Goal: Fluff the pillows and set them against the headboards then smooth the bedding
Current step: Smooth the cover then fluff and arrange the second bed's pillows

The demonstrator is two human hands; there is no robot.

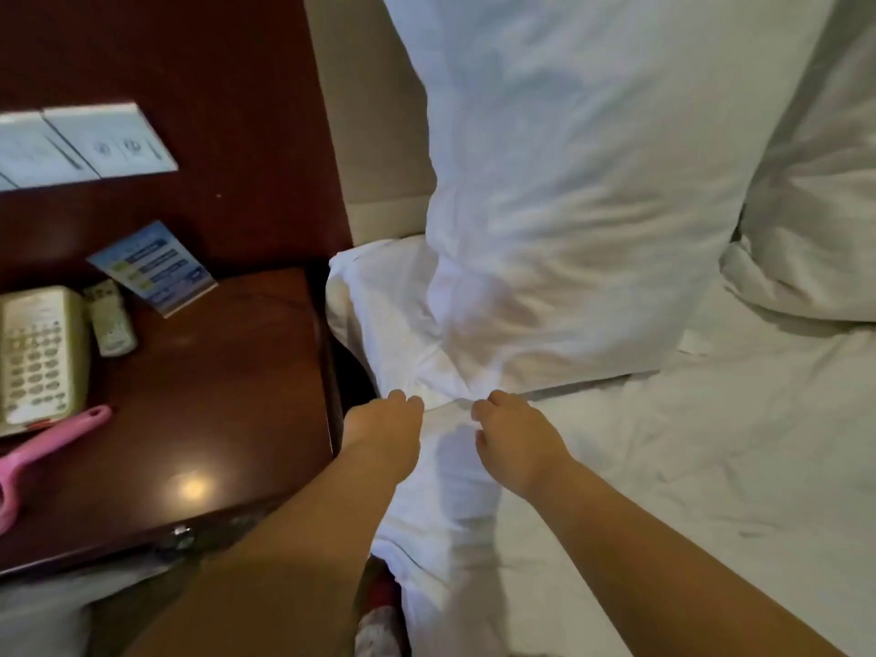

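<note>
Bed (640,561) in white bedding (739,443), two pillows (569,182) (815,206) atop — nightstand (227,372) with telephone (38,353), remote (111,320), leaflet (154,265), pink tool (42,448)

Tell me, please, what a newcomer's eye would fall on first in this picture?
The large white pillow standing upright against the headboard fills the centre. Just below it, the left hand and right hand grip bunched white bedding at the bed's near edge. To the left, a dark wooden nightstand carries a beige telephone and a pink-handled tool.

A big white pillow (569,206) stands up and leans on the tan headboard (374,135). A second pillow (815,206) sits just beside it on the right. The white sheet (711,467) is wrinkled and bunched near the bed's edge.
</note>
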